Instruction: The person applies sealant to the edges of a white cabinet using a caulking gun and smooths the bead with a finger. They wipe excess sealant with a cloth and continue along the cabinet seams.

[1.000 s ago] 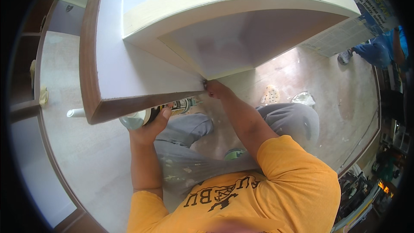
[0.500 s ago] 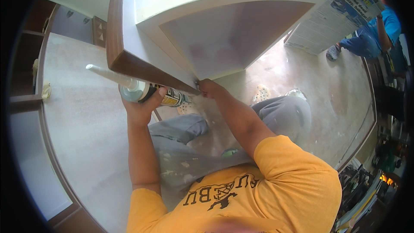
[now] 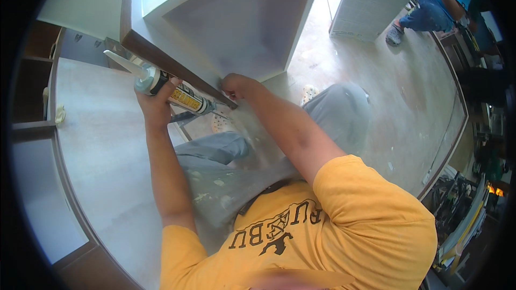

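Note:
My left hand is wrapped round a caulking gun loaded with a sealant tube. The tube's pale tapered nozzle points up and to the left, away from me. Right beside the tube runs the brown edge strip of a white cabinet. My right hand is closed, its curled fingers at the cabinet's near lower corner, by the end of that strip. Whatever those fingertips hold, if anything, is hidden.
My bent knees and speckled clogs are below the cabinet on the dusty floor. At the far right a person in blue sits near a newspaper-covered panel. Open brown shelving stands left; clutter lies right.
The view has shifted, so the cabinet and both hands appear farther left. My left hand still grips the caulking gun, and my right hand stays at the cabinet's lower corner.

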### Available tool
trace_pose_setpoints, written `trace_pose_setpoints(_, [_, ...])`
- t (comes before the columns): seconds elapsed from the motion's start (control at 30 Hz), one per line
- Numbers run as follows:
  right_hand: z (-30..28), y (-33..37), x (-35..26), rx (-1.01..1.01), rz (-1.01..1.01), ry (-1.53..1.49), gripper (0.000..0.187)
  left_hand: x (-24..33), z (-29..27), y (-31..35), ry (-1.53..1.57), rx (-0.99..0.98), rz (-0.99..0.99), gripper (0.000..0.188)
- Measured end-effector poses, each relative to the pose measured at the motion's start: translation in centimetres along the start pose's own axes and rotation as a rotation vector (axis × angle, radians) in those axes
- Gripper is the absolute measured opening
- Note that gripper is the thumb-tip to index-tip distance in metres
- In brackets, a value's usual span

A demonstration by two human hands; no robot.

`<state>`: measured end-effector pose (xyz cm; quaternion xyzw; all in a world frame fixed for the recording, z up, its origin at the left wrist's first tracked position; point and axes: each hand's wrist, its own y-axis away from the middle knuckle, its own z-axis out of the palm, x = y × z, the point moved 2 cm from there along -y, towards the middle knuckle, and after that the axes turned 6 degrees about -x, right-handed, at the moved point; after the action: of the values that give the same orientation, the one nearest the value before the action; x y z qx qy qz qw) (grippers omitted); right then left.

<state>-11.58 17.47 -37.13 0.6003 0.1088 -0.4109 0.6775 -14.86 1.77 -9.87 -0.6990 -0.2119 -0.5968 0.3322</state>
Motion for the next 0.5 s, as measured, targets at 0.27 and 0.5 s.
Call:
trace_pose_setpoints(0.27, [-0.3, 8.7, -6.1, -0.247, -0.170, -0.057, 0.025, 0.1, 0.0, -0.5, 0.025, -0.035, 0.019, 0.034])
trace_pose_setpoints(0.5, [-2.1, 25.0, -9.7, -0.443, -0.513, -0.043, 0.053, 0.6, 0.4, 0.8, 0.047, 0.030, 0.108, 0.034])
